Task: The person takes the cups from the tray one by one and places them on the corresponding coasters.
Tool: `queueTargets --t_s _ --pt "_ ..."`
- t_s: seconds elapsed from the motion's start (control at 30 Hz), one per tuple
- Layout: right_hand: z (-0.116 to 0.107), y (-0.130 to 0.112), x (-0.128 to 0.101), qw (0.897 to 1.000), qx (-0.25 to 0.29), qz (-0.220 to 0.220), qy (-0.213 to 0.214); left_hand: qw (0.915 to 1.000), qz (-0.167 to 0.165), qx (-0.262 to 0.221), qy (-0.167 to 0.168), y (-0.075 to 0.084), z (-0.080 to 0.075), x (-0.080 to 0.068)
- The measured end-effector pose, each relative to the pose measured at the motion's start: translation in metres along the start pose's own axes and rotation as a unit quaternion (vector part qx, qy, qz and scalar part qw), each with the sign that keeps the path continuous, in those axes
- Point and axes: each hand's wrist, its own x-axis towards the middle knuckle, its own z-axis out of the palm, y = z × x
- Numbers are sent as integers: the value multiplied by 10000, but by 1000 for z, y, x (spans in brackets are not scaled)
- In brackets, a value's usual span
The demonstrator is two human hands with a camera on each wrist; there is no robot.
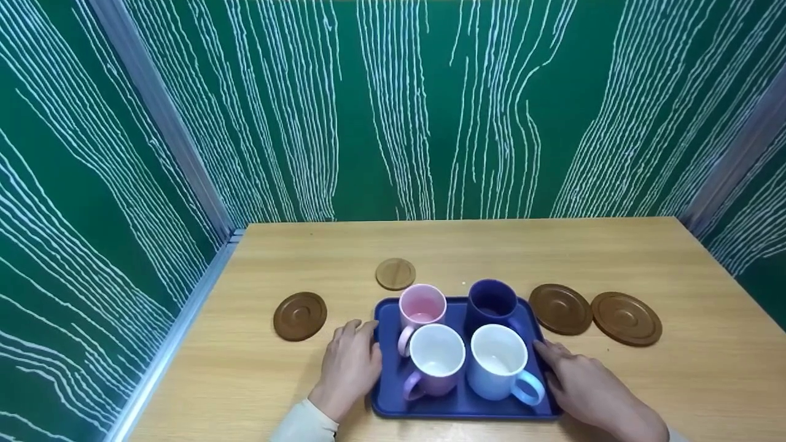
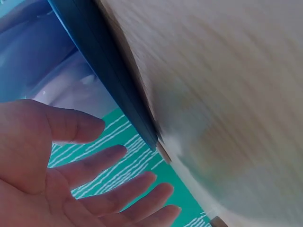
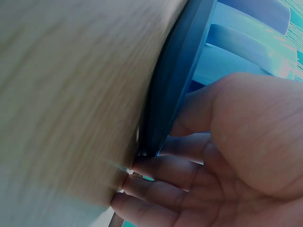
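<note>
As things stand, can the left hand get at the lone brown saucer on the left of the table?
Probably yes: the left hand lies by the tray's left edge, and only bare table separates it from that saucer.

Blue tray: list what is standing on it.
The blue tray holds four mugs: a pink mug, a dark blue mug, a lilac mug and a light blue mug. The mugs cover most of the tray floor beneath them.

Blue tray [image 1: 385,319] flat on the table's near edge, carrying four upright mugs [image 1: 435,356] (pink, navy, lilac, pale blue)
</note>
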Motion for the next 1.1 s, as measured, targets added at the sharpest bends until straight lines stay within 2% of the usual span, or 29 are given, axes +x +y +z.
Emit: queueTargets --t_s 0.4,0.63,0.83,1.1 --pt "0 0 1 10000 44 -21 -32 9987 74 -18 -509 5 0 -5" --pt "2 0 0 9993 -82 -232 296 9969 151 44 -772 5 0 -6" --pt "2 1 0 9991 -76 -260 328 9949 65 22 -1010 7 -2 -5" --pt "1 2 0 9996 -36 -178 195 9940 63 19 -1094 9 -3 -4"
